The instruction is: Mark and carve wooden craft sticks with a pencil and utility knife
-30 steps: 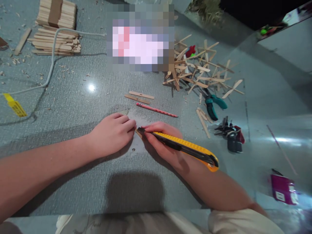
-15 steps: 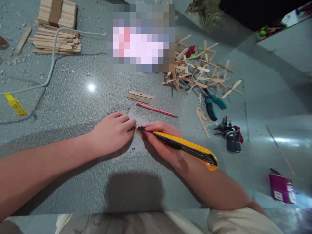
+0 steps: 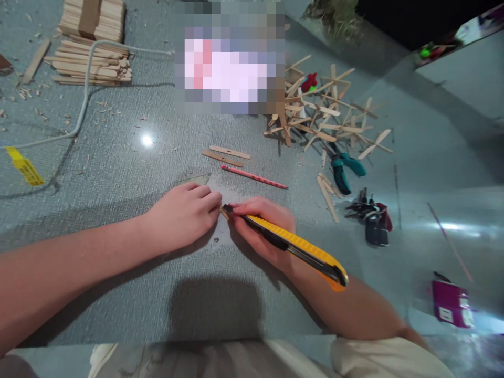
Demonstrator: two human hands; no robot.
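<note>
The left hand lay on the table with its fingers curled down, and just beside it the right hand was closed around a yellow and black cutter. The 2 hands were very near to each other, with only a narrow gap between their fingertips. In this gap 1 end of a small wooden stick was visible, directly at the front end of the cutter; its other part was hidden, probably below the left hand. Whether the left fingers pinched the stick or only pressed it, I could not tell.

Compared with half a second earlier, the back end of the cutter had swung lower, towards the person, while its front end remained near the same place on the stick. The left hand had almost not moved. In my judgement, this meant that the work continued at 1 spot, with the blade turned to a different angle and the stick kept steady. The cut itself was too small to see.

Beyond the hands lay a red pencil, and behind it 2 flat sticks, nearly parallel. Farther to the right were a heap of crossed sticks and green pliers.
</note>
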